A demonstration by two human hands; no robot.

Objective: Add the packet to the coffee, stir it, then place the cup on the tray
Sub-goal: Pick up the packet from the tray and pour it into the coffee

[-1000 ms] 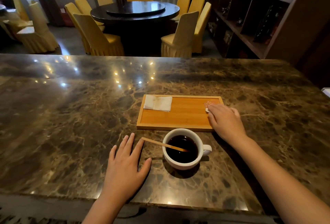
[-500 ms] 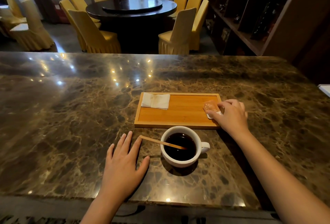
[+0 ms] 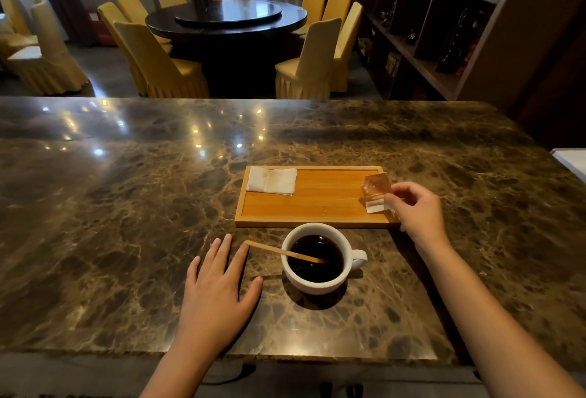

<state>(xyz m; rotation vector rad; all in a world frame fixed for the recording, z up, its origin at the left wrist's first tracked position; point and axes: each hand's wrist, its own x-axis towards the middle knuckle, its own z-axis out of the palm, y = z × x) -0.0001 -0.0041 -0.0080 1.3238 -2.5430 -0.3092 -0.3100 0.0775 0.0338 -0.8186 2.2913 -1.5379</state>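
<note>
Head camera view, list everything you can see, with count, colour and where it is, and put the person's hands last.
Counter: one, dark brown marble, across the foreground.
Tray: one, light wood, on the counter beyond the cup.
Napkin: one, white, folded, on the tray's far left corner.
Cup: one, white, full of dark coffee, on the counter just short of the tray, handle to the right.
Stir stick: one, pale wood, leaning in the cup, free end pointing left.
Packet: one, orange-brown and white, over the tray's right end.
Round table: one, dark, in the background.
Chairs: several, yellow covers, around the table.
Shelving: dark wood, right.
Left hand: flat on the counter, left of the cup.
Right hand: pinching the packet.
</note>
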